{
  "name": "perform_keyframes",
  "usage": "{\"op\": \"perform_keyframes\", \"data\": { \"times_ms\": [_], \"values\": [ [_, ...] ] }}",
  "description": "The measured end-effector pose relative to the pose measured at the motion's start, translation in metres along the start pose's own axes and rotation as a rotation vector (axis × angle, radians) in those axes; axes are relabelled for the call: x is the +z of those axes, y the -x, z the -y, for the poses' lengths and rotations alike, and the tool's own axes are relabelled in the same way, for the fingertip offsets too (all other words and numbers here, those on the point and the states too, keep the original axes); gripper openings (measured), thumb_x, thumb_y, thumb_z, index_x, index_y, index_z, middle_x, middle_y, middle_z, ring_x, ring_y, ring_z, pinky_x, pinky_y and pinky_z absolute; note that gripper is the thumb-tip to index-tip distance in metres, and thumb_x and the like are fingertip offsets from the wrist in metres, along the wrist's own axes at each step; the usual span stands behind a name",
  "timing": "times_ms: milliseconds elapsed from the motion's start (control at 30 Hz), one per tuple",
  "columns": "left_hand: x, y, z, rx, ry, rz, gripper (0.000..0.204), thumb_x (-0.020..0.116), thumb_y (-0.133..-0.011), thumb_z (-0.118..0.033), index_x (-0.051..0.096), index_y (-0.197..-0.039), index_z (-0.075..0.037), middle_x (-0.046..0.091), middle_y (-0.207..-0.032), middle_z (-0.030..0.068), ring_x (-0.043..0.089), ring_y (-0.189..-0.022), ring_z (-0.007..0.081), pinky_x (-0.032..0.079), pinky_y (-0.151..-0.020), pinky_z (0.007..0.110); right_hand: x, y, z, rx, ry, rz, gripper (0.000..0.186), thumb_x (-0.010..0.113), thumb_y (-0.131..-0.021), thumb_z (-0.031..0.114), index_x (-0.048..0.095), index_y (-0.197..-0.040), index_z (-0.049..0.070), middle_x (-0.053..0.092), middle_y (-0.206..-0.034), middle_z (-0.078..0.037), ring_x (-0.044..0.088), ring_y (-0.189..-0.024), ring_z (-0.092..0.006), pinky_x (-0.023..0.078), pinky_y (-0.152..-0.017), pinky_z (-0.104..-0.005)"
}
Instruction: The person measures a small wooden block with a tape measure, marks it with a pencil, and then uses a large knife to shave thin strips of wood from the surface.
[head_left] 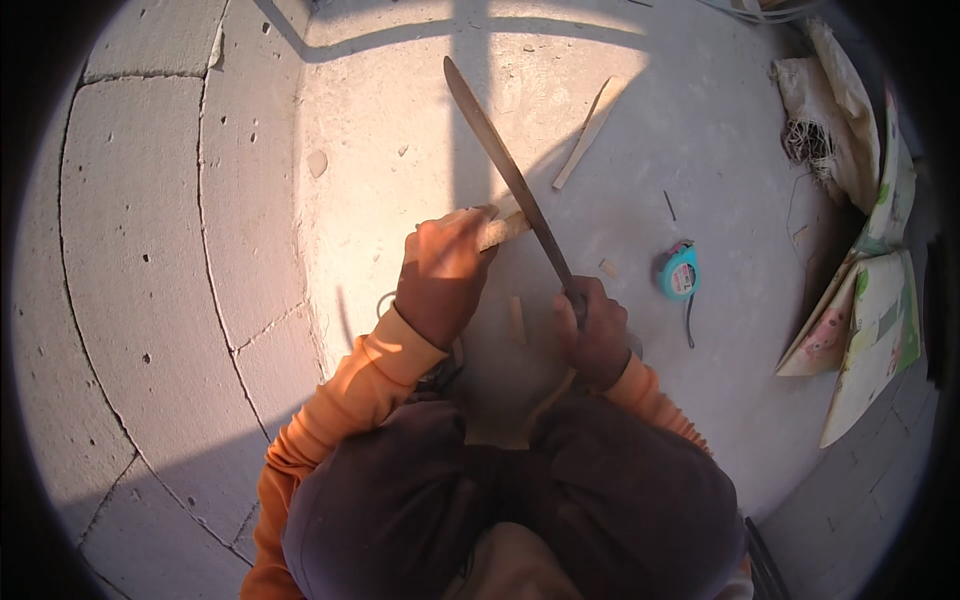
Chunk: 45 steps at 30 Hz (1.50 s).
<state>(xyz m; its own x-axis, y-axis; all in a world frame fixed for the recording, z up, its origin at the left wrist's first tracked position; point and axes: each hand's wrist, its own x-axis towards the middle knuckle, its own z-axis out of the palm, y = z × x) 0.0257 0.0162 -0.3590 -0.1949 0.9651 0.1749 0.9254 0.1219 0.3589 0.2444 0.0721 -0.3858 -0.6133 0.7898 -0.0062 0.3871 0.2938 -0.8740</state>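
Two hands (445, 265) (597, 335), one long knife (512, 178).

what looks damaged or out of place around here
The pale sack at the upper right looks damaged: its lower end appears frayed into tangled loose threads. Wood scraps also lie scattered on the floor, untidy but hardly odd beside the long blade in the right hand.
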Motion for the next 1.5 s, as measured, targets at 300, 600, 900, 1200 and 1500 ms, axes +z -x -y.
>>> {"op": "perform_keyframes", "data": {
  "times_ms": [300, 600, 900, 1200, 1500],
  "values": [
    [0.002, -0.003, 0.002, -0.063, 0.136, 0.030, 0.031, 0.078, -0.084, -0.011, 0.070, -0.114, -0.005, 0.073, -0.101, 0.0143, 0.069, -0.087, 0.0348, 0.054, -0.079, 0.042, 0.006, 0.000, -0.003, 0.005, 0.013, -0.038, 0.028, 0.074, -0.091, 0.017, 0.062, -0.107, -0.003, 0.065, -0.069, -0.014, 0.067, -0.056, -0.0314, 0.054, -0.054, -0.0385],
    [-0.001, -0.007, 0.000, -0.075, 0.119, 0.056, 0.032, 0.078, -0.085, -0.013, 0.070, -0.115, -0.005, 0.073, -0.100, 0.0146, 0.069, -0.086, 0.0355, 0.054, -0.075, 0.044, -0.003, -0.001, 0.008, 0.023, 0.038, -0.002, 0.029, 0.073, -0.091, 0.021, 0.063, -0.106, -0.002, 0.067, -0.073, -0.016, 0.068, -0.059, -0.0336, 0.055, -0.056, -0.0397],
    [0.000, -0.006, -0.001, -0.060, 0.116, 0.019, 0.029, 0.076, -0.087, -0.011, 0.070, -0.115, -0.004, 0.073, -0.098, 0.0149, 0.070, -0.087, 0.0350, 0.055, -0.077, 0.041, -0.006, 0.000, 0.009, 0.043, 0.006, -0.014, 0.027, 0.073, -0.091, 0.018, 0.062, -0.105, -0.002, 0.066, -0.070, -0.017, 0.069, -0.060, -0.0335, 0.055, -0.057, -0.0407],
    [0.001, -0.005, 0.000, -0.068, 0.108, 0.025, 0.030, 0.076, -0.085, -0.010, 0.070, -0.114, -0.005, 0.073, -0.101, 0.0143, 0.070, -0.088, 0.0349, 0.055, -0.078, 0.042, -0.012, -0.003, 0.013, 0.025, 0.043, 0.013, 0.025, 0.071, -0.093, 0.016, 0.061, -0.106, -0.003, 0.065, -0.069, -0.015, 0.069, -0.060, -0.0321, 0.054, -0.055, -0.0393],
    [-0.001, -0.006, -0.002, -0.048, 0.098, 0.017, 0.031, 0.076, -0.085, -0.010, 0.070, -0.114, -0.004, 0.073, -0.102, 0.0162, 0.071, -0.090, 0.0352, 0.056, -0.080, 0.042, -0.012, -0.002, 0.013, 0.043, 0.034, 0.037, 0.025, 0.071, -0.093, 0.016, 0.061, -0.107, -0.003, 0.065, -0.067, -0.016, 0.069, -0.059, -0.0329, 0.054, -0.055, -0.0396]
  ]
}}
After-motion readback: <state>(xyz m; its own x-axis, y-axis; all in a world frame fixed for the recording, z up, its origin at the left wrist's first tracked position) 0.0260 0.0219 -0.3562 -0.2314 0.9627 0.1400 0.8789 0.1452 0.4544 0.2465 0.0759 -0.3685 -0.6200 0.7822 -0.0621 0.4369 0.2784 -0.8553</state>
